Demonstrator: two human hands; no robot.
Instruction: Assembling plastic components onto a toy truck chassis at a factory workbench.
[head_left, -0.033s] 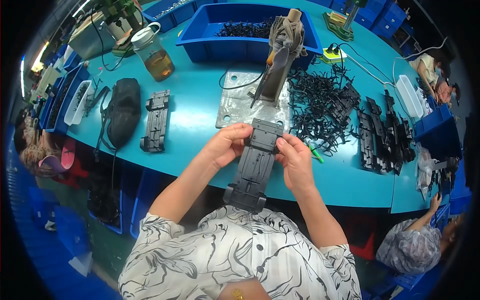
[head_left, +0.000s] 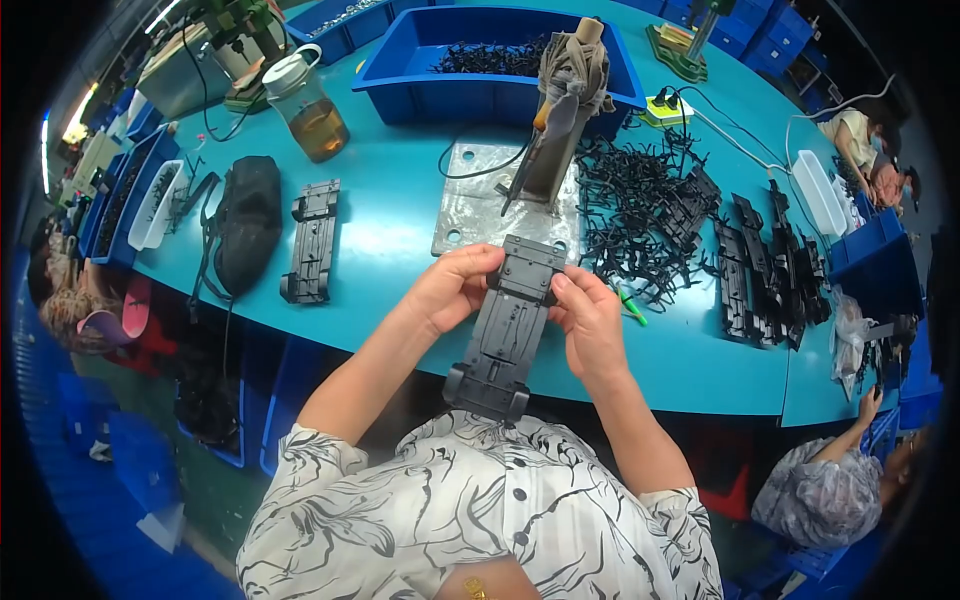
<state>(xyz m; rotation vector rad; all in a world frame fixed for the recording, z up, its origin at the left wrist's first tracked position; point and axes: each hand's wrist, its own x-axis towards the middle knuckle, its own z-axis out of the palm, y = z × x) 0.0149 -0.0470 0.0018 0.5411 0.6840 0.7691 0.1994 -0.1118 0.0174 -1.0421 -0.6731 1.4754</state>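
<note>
Between my two hands is a black plastic toy-car chassis [head_left: 510,325], held upright with its far end toward the metal plate [head_left: 470,215] and its wheeled end near my shirt. My left hand [head_left: 455,290] pinches its upper left edge. The fingers of my right hand [head_left: 592,315] close on the upper right edge, thumb on top. A similar chassis [head_left: 313,245] lies on the table to the left. Right of the plate spreads a heap of small black branching plastic parts [head_left: 640,215]. Several more black chassis [head_left: 735,280] lie in a row farther right.
A soldering-iron-like tool [head_left: 540,130] leans on a wrapped stand [head_left: 575,75] on the plate. Behind it sits a blue bin [head_left: 430,95] of black parts. A bottle of amber liquid [head_left: 315,125], a black bag [head_left: 250,225] and a green pen-like item [head_left: 632,307] are on the table. People sit at both sides.
</note>
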